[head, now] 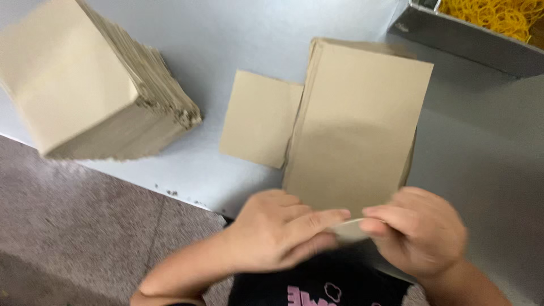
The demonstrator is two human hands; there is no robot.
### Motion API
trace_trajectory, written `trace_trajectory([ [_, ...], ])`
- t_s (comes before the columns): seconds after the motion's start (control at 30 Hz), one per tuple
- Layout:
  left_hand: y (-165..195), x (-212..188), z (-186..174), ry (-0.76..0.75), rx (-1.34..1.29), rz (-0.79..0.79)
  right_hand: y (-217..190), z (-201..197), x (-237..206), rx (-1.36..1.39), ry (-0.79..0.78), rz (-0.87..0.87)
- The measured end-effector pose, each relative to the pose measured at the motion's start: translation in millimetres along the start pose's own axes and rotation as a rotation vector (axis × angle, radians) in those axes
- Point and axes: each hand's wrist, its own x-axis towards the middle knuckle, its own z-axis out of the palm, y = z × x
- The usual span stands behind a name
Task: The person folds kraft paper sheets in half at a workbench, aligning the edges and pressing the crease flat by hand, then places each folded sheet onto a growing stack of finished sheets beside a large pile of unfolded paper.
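Two hands meet at the near edge of the tabletop [238, 34], and I read this as the step of peeling or lifting one sheet off the brown cardboard stack [357, 124] lying flat before me. My left hand [277, 232] pinches the stack's near edge with fingers closed on it; my right hand [419, 229] grips the same edge from the other side, thumb and forefinger shut on a pale lifted corner. Separating just one sheet would call for a careful, thin pinch. The cardboard looks plain, matte and rectangular, blurred by motion. A smaller card [258, 119] lies touching its left side, a tall pile of cards [85, 85] stands well apart, and a grey tray [464, 39] holds yellow rubber bands [498, 14].
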Motion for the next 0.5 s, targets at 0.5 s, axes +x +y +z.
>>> trace_trajectory([
  [0.5,-111.7,-17.4,-15.5,0.529,0.734,-0.485,-25.6,32.0,23.4,-0.318,-0.36,-0.129],
])
